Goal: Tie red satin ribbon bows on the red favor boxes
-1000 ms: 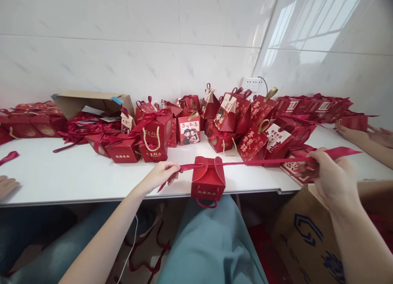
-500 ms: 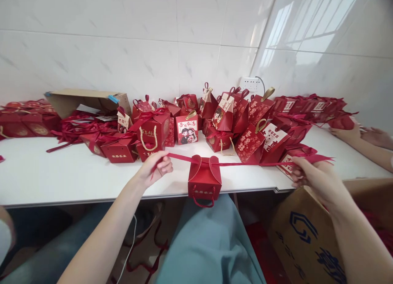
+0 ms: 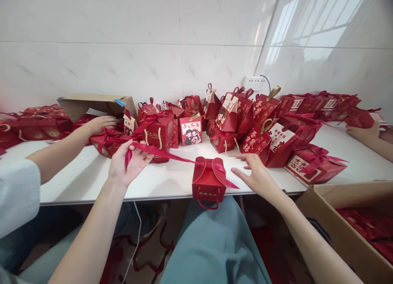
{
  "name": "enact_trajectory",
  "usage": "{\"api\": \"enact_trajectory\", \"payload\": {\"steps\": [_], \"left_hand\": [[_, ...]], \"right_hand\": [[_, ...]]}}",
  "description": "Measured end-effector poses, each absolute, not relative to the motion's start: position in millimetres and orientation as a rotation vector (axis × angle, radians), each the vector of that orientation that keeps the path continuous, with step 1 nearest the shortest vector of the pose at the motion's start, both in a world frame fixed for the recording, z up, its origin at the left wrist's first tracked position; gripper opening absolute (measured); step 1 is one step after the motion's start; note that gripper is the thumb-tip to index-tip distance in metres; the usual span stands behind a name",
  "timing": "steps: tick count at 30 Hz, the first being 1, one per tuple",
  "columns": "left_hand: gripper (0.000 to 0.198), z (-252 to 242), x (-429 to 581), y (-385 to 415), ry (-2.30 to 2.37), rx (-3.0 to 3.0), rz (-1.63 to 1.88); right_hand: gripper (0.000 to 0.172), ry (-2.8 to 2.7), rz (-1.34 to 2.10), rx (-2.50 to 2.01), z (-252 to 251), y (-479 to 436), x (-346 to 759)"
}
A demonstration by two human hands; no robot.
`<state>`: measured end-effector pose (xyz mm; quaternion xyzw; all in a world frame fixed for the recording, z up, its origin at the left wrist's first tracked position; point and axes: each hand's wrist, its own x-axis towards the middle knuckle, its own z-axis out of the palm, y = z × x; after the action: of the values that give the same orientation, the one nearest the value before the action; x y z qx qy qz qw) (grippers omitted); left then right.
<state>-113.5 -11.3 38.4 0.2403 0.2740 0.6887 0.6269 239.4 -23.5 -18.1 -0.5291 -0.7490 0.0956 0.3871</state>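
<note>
A small red gift box with a red rope handle stands at the table's front edge, its curved top flaps folded together. A red ribbon runs through the top of the box, with a short pointed end lying out to the right. My left hand is left of the box, pinching the long part of the ribbon, palm partly turned up. Just right of the box, my right hand is open with fingers apart, touching neither the box nor the ribbon.
Many finished red gift boxes crowd the back of the white table. A co-worker's hand reaches in at left by a cardboard box; another person's hand is at far right. An open carton sits lower right.
My right hand has let go of the ribbon and moved left toward the box. My left hand has drawn the ribbon leftward. A co-worker's arm has come in at left.
</note>
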Motion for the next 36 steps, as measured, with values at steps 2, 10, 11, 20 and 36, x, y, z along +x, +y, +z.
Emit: {"api": "enact_trajectory", "payload": {"steps": [2,10,11,20,36], "left_hand": [[0.026,36,-113,-10,0.622,0.537,1.583],[0.030,31,-107,-11,0.704,0.448,1.538],[0.030,30,-106,-10,0.718,0.447,1.535],[0.025,18,-93,-2,0.899,0.503,1.405],[0.015,-9,-70,-3,1.005,0.918,0.908]], "right_hand": [[0.024,-2.061,0.342,-1.205,-13,-25,230],[0.004,-2.178,0.451,-1.041,-11,-26,221],[0.004,-2.167,0.480,-1.047,-10,-27,222],[0.017,-1.295,1.518,-0.909,14,-35,234],[0.040,-0.804,1.330,-0.872,19,-38,276]]}}
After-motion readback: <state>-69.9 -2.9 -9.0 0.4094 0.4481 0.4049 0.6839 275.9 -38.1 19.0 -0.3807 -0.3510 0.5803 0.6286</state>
